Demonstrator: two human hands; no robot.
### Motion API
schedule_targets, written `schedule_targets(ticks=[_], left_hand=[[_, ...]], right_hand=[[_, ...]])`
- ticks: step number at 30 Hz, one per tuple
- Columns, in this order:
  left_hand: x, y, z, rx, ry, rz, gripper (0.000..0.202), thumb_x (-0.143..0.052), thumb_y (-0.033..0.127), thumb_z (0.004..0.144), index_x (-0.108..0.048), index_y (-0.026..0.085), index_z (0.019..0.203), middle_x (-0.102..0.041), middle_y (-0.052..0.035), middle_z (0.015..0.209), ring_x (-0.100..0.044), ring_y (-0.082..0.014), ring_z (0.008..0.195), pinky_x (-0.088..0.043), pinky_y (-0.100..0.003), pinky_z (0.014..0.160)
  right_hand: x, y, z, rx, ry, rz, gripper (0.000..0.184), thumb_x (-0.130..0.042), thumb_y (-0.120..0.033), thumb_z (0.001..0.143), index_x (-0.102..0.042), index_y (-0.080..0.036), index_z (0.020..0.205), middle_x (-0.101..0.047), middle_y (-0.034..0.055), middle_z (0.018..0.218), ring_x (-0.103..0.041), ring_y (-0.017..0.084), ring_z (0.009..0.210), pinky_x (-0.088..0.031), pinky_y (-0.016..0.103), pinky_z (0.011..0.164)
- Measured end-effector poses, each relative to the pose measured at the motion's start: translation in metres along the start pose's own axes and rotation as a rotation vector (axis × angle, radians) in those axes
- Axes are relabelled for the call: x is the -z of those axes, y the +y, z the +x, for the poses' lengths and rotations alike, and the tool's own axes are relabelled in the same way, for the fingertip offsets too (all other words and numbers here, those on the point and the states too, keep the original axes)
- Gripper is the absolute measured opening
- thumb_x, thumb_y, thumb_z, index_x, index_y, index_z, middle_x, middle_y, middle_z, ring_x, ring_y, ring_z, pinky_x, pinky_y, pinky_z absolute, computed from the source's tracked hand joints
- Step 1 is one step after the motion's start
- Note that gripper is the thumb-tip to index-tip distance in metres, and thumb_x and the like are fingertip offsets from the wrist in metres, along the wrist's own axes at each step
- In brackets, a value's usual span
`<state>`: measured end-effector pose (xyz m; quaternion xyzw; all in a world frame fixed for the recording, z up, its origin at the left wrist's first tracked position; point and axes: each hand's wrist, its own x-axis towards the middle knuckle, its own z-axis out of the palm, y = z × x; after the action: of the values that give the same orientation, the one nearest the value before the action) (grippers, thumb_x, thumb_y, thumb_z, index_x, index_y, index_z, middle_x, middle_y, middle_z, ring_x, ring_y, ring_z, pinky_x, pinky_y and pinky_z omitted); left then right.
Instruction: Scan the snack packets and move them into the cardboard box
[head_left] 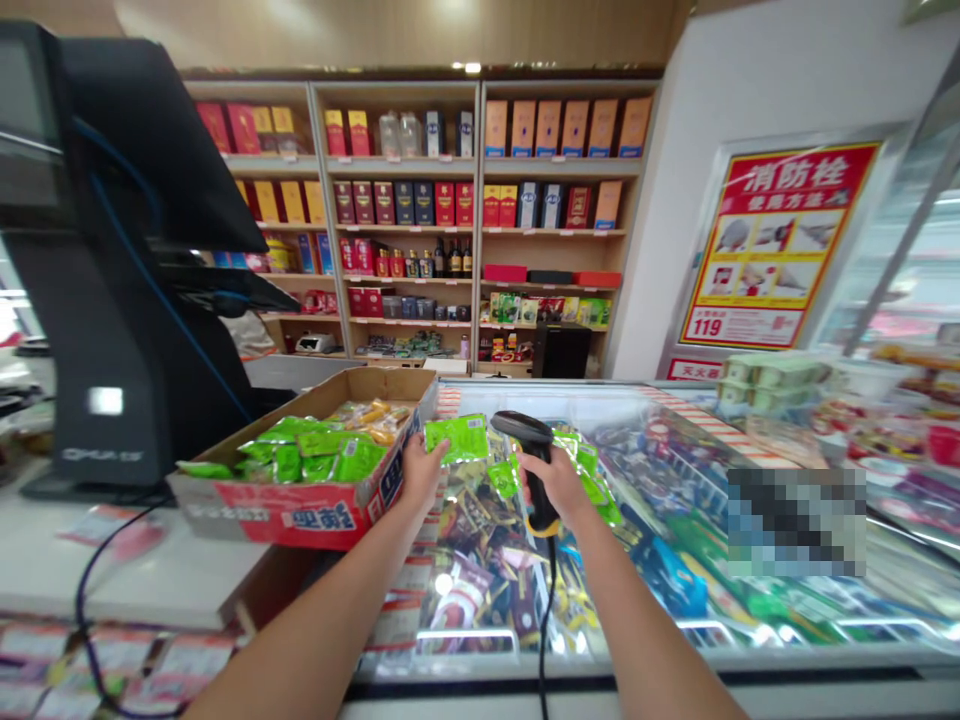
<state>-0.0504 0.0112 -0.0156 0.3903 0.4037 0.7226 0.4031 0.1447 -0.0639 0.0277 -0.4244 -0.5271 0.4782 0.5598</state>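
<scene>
Green snack packet (459, 438) is pinched in the left hand (424, 473), whose fingers close on its lower edge and hold it up over the chest freezer (480, 664). The right hand (553, 482) has its fingers wrapped tightly round the grip of a black handheld barcode scanner (521, 428), its head just beside the packet and not touching it, with a black cable (544, 620) hanging below. A cardboard carton (300, 510) full of green and yellow packets (315, 455) sits at the left wrist, and loose green packets (589, 470) lie just past the right hand. A point-of-sale terminal (112, 300) stands further left. The step in hand appears to be bringing packet and scanner together; that calls for turning the packet's barcode, not visible here, toward the scanner head.
</scene>
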Motion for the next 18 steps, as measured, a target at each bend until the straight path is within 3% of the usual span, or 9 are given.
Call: schedule_targets(ticks=[6, 15, 18], left_hand=[[0.0010, -0.0068, -0.0001, 0.011, 0.005, -0.008, 0.048, -0.079, 0.034, 0.050, -0.054, 0.018, 0.087, -0.067, -0.0014, 0.072, -0.064, -0.0178, 0.062, -0.049, -0.027, 0.057], [-0.0011, 0.0011, -0.0048, 0.014, 0.012, -0.021, 0.036, -0.075, 0.022, 0.055, -0.054, 0.018, 0.084, -0.069, -0.0021, 0.076, -0.065, -0.0161, 0.066, -0.050, -0.026, 0.062], [-0.0009, 0.0011, -0.0051, 0.020, 0.037, 0.000, 0.031, -0.075, 0.020, 0.057, -0.055, 0.017, 0.081, -0.068, -0.0011, 0.074, -0.064, -0.0151, 0.065, -0.050, -0.025, 0.062]], right_hand=[[-0.0052, 0.0016, -0.0021, -0.031, -0.071, -0.096, 0.027, -0.068, -0.039, 0.063, -0.054, -0.018, 0.055, -0.052, -0.0024, 0.043, -0.049, 0.012, 0.032, -0.040, 0.025, 0.035], [-0.0069, 0.0037, -0.0042, -0.067, -0.076, -0.096, 0.031, -0.068, -0.040, 0.066, -0.052, -0.018, 0.050, -0.051, -0.0014, 0.038, -0.047, 0.011, 0.031, -0.040, 0.024, 0.035], [-0.0075, 0.0040, -0.0031, -0.044, -0.022, -0.068, 0.030, -0.070, -0.039, 0.066, -0.053, -0.018, 0.051, -0.051, -0.0016, 0.039, -0.047, 0.012, 0.030, -0.040, 0.025, 0.034]])
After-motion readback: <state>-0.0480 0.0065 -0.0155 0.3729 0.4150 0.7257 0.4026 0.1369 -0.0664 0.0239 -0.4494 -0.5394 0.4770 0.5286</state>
